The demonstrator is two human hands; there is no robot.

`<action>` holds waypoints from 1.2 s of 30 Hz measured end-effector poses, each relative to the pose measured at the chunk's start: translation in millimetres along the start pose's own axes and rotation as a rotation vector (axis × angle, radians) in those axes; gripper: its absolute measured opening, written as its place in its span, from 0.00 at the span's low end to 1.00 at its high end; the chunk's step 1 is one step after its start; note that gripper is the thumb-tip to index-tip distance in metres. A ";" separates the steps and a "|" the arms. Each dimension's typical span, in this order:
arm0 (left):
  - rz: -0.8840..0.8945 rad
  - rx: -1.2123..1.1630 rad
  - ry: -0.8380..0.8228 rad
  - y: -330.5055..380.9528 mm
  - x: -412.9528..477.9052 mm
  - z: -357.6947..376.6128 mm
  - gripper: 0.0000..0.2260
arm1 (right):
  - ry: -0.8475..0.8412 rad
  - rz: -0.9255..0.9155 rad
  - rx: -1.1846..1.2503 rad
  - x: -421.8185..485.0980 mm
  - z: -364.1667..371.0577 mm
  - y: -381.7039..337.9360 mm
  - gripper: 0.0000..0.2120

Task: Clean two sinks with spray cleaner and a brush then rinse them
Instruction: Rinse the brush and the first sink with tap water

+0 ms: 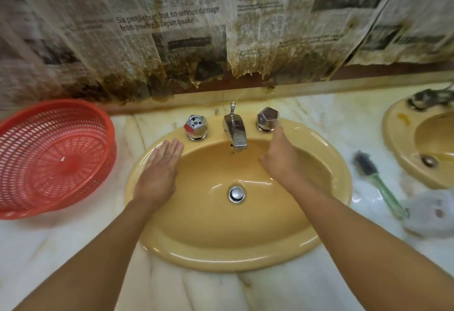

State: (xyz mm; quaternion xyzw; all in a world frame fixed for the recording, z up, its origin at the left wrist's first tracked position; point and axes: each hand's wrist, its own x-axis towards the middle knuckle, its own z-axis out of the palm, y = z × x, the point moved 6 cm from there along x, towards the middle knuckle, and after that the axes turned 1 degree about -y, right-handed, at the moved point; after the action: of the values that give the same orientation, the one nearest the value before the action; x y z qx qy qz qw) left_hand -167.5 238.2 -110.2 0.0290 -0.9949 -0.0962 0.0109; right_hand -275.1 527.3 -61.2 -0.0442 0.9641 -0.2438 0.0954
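The sink (245, 259) sits dead centre, its basin glossy. The left hand (157, 173) lies flat and released on the rim at 10 o'clock, fingers straight. The right hand (280, 161) reaches to 1 o'clock, a fingertip against the near edge of the right knob (267, 118); whether it pinches the knob I cannot tell. The brush (375, 178) lies on the counter (61, 249) at 3 o'clock, and the second sink (395, 138) is further out at 2 o'clock (only partly in view).

This looks like the rinse step. The likely trouble is a knob opened too far, so that water from the spout (235, 134) bounces off the basin onto the counter. A wet fingertip could also slip off the faceted knob, and the left palm could slide on the slick rim.
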 end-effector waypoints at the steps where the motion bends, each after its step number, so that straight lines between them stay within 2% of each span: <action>1: -0.030 0.023 -0.030 4.0 -1.2 -1.1 0.38 | 0.012 -0.045 0.006 -14.2 3.4 1.2 0.22; 2: -0.057 0.036 -0.068 9.8 -3.8 -0.9 0.40 | -0.008 -0.095 -0.031 -28.9 6.5 0.9 0.10; 3: -0.083 0.029 -0.103 19.1 -8.8 -2.6 0.41 | -0.057 -0.144 -0.090 -41.3 11.5 0.9 0.07; 5: -0.129 -0.058 -0.097 40.8 -24.3 -9.9 0.36 | -0.164 -0.220 -0.167 -61.6 22.4 -1.8 0.12; 8: -0.125 -0.203 0.049 79.5 -48.0 -29.6 0.12 | -0.238 -0.257 -0.221 -85.1 27.9 -7.7 0.09; 9: -0.110 -0.216 0.034 92.8 -52.1 -32.6 0.09 | -0.292 -0.237 -0.254 -91.1 30.1 -6.3 0.08; 10: -0.104 -0.221 -0.016 105.0 -54.1 -32.7 0.12 | -0.396 -0.209 -0.317 -97.1 33.9 -3.3 0.15; 12: -0.104 -0.205 -0.157 122.4 -59.2 -30.0 0.15 | -0.628 -0.156 -0.458 -114.9 41.1 4.4 0.42; 13: -0.082 -0.159 -0.222 128.0 -62.0 -27.8 0.20 | -0.657 -0.147 -0.476 -122.4 38.2 4.8 0.46; 14: -0.062 -0.104 -0.288 132.1 -64.5 -25.1 0.26 | -0.622 -0.164 -0.468 -125.6 32.9 3.9 0.42; 16: -0.105 -0.083 -0.339 138.0 -72.6 -26.8 0.27 | -0.470 -0.246 -0.448 -127.9 20.7 -3.4 0.25; 18: -0.163 -0.153 -0.284 142.2 -77.7 -36.9 0.18 | -0.309 -0.281 -0.373 -133.5 4.0 -14.1 0.13; 19: -0.160 -0.166 -0.240 146.0 -80.8 -43.9 0.13 | -0.265 -0.298 -0.352 -138.3 -3.3 -19.1 0.11; 22: -0.146 -0.131 -0.169 151.2 -87.0 -54.8 0.09 | -0.217 -0.307 -0.322 -145.2 -11.4 -26.3 0.17; 24: -0.124 -0.095 -0.196 155.8 -90.1 -54.4 0.08 | -0.211 -0.293 -0.298 -147.4 -11.4 -28.4 0.16; 25: -0.115 -0.082 -0.244 155.5 -90.7 -50.5 0.11 | -0.256 -0.275 -0.303 -148.7 -8.6 -29.0 0.14; 26: -0.092 -0.054 -0.325 155.1 -92.0 -45.0 0.19 | -0.363 -0.250 -0.343 -151.0 -2.0 -26.0 0.18; 27: -0.058 -0.021 -0.401 156.5 -95.4 -41.1 0.28 | -0.477 -0.220 -0.401 -155.1 6.0 -21.1 0.31; 28: -0.035 0.005 -0.438 157.4 -97.8 -39.0 0.33 | -0.548 -0.193 -0.438 -160.0 10.5 -17.7 0.40; 29: -0.036 0.007 -0.426 158.6 -100.0 -40.7 0.35 | -0.545 -0.187 -0.433 -163.1 10.4 -16.7 0.43; 30: -0.062 -0.010 -0.388 159.1 -102.3 -44.6 0.33 | -0.494 -0.192 -0.410 -164.5 7.4 -18.1 0.41; 34: -0.134 -0.111 -0.146 159.1 -106.5 -67.0 0.12 | -0.229 -0.249 -0.352 -165.2 -10.6 -27.5 0.14; 36: -0.129 -0.104 -0.151 159.2 -107.9 -70.7 0.09 | -0.181 -0.280 -0.316 -166.6 -13.9 -31.4 0.10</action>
State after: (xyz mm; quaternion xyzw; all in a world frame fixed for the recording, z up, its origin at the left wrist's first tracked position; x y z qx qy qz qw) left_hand -66.8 387.1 -12.0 0.0850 -0.9826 -0.1499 -0.0690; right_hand -113.8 528.2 -7.1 -0.2138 0.9623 -0.0956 0.1387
